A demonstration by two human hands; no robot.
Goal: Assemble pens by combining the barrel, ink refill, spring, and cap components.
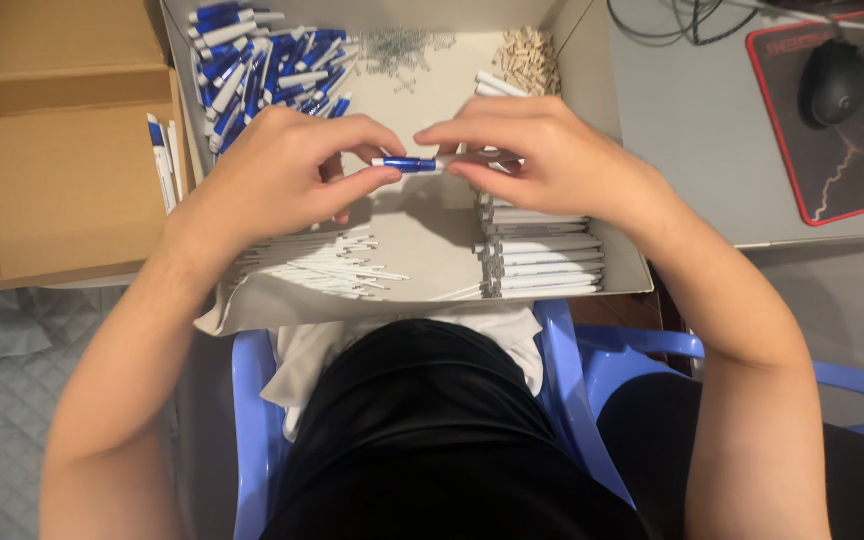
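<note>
A blue and white pen [410, 164] is held level between my two hands above a shallow white cardboard box [422, 225]. My left hand [287, 170] pinches its blue end with thumb and forefinger. My right hand [532, 150] grips the white end. In the box lie a heap of blue and white pen parts [262, 65] at the back left, thin white refills [327, 265] at the front left, white barrels stacked [542, 260] at the front right, small metal springs [397, 45] and pale small parts [527, 55] at the back.
A brown cardboard box [47, 150] stands at the left with a few pens [164, 160] on its edge. A grey desk at the right carries a black mouse [834, 80] on a red-edged mat [852, 140]. I sit on a blue plastic chair [592, 370].
</note>
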